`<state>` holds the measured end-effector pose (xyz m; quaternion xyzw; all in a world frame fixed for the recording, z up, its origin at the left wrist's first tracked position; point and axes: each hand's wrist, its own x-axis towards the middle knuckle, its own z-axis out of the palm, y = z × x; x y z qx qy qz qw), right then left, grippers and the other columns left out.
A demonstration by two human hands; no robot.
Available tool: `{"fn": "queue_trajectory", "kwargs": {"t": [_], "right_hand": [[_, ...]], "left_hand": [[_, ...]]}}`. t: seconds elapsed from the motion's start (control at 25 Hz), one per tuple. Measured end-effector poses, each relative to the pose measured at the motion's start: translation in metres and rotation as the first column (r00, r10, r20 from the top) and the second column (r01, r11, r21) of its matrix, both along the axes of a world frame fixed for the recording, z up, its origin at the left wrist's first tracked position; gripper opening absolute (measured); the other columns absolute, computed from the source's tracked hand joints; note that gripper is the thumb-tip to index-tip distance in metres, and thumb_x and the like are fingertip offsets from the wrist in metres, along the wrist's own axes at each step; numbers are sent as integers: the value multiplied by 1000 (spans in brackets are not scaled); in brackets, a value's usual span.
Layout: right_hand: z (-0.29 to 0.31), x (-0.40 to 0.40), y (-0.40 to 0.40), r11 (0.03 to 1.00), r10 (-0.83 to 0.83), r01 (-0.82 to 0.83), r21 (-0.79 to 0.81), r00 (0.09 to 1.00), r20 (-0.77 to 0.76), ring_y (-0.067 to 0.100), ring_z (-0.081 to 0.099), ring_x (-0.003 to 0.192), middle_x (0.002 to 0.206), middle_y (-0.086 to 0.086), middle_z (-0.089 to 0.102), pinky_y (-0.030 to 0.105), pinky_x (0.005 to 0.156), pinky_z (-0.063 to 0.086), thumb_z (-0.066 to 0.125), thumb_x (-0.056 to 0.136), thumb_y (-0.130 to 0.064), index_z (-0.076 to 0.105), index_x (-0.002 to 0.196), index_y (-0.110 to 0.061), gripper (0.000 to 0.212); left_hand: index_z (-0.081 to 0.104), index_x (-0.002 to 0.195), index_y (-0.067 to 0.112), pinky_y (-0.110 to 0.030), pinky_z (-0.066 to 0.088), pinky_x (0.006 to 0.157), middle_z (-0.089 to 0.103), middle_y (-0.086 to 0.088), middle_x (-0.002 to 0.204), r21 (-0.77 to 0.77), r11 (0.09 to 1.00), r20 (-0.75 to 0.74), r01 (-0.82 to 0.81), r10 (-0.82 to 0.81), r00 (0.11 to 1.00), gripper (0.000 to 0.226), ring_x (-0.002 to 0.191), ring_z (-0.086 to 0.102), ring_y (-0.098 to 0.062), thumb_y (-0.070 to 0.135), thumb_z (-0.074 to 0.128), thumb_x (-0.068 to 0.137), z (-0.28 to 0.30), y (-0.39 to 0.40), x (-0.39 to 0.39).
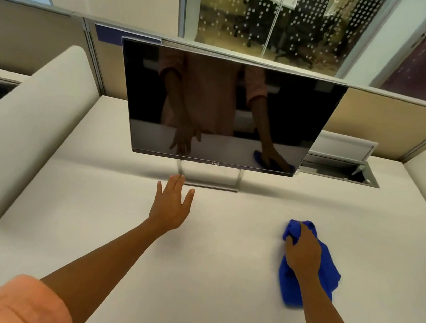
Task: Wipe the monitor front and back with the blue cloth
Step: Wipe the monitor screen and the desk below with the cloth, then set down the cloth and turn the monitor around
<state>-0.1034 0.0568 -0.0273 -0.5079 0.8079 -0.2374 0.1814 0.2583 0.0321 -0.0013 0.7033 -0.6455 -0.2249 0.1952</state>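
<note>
The right hand [303,250] curls its fingers [290,240] into a bunched bright blue cloth [324,271] lying on the pale desk top [220,269]. The left hand [171,204] reaches forward, fingers straight and slightly spread, tips just short of the silver stand [211,180] under the flat black-screened monitor [226,109], well beyond the cloth.

Dark monitor [229,107] on desk [117,230]; left hand [171,204] flat-fingered before its stand [212,181]; right hand [303,249] grips blue cloth [323,277] right of monitor.
</note>
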Motion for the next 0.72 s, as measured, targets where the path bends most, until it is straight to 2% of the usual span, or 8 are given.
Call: {"fn": "queue_trajectory", "kwargs": {"t": [0.04, 0.08, 0.12, 0.2, 0.28, 0.4, 0.56, 0.72], "right_hand": [[3, 1, -6, 1000, 0, -1, -20, 998, -63, 30, 60, 106, 114, 10, 65, 50, 99, 46, 67, 89, -20, 58, 122, -10, 36], [10, 6, -16, 997, -28, 25, -68, 998, -47, 32, 55, 119, 128, 10, 60, 49, 106, 41, 72, 86, -24, 52, 132, -10, 52], [19, 13, -27, 989, -77, 79, -121, 997, 23, 31, 51, 125, 134, 11, 56, 48, 109, 37, 75, 85, -26, 49, 136, -11, 59], [41, 30, -59, 960, -106, 160, -230, 967, 233, 30, 49, 129, 140, 11, 52, 44, 110, 38, 73, 87, -26, 47, 137, -11, 59], [58, 40, -94, 916, -68, 224, -334, 905, 421, 27, 49, 129, 142, 10, 51, 36, 104, 41, 68, 92, -25, 47, 137, -12, 51], [82, 49, -137, 890, -33, 301, -342, 791, 611, 21, 52, 124, 139, 5, 54, 29, 96, 44, 57, 98, -30, 51, 137, -21, 40], [82, 53, -169, 912, -63, 305, -274, 765, 641, 24, 53, 124, 135, 8, 56, 30, 99, 41, 36, 106, -34, 48, 141, -17, 41], [74, 46, -176, 906, -65, 298, -299, 797, 600, 24, 56, 118, 130, 11, 58, 28, 94, 44, 36, 107, -31, 50, 138, -15, 38]], "left_hand": [[17, 158, 14, -39, -6, 121, 14, -4, 165, -3, 999, -36, -33, 32, 999, 64, 154, 5, -20, 48, 25, 104, 2, -2, 2], [18, 157, 14, -40, -4, 122, 16, -5, 165, -7, 997, -85, -71, 70, 994, 63, 153, 7, -20, 46, 27, 104, 4, -6, 4], [19, 157, 13, -40, -1, 122, 18, -5, 164, -4, 994, -146, -113, 112, 983, 62, 153, 9, -22, 44, 29, 105, 7, -10, 5], [24, 156, 13, -41, 3, 122, 24, -7, 163, 36, 982, -281, -183, 186, 941, 58, 152, 17, -25, 41, 32, 106, 13, -18, 10], [26, 155, 14, -42, 11, 122, 28, -7, 161, 79, 972, -389, -221, 234, 891, 56, 149, 25, -27, 38, 35, 106, 17, -25, 14], [26, 156, 15, -39, 23, 119, 28, -6, 161, 177, 932, -527, -317, 362, 769, 56, 147, 28, -28, 38, 35, 106, 23, -33, 19], [29, 155, 14, -36, 24, 118, 30, -5, 160, 226, 905, -596, -362, 422, 684, 51, 147, 30, -26, 31, 34, 108, 25, -45, 20], [35, 153, 14, -43, 28, 119, 36, -5, 157, 296, 868, -700, -399, 481, 527, 47, 143, 35, -28, 23, 38, 107, 24, -57, 18]]}}
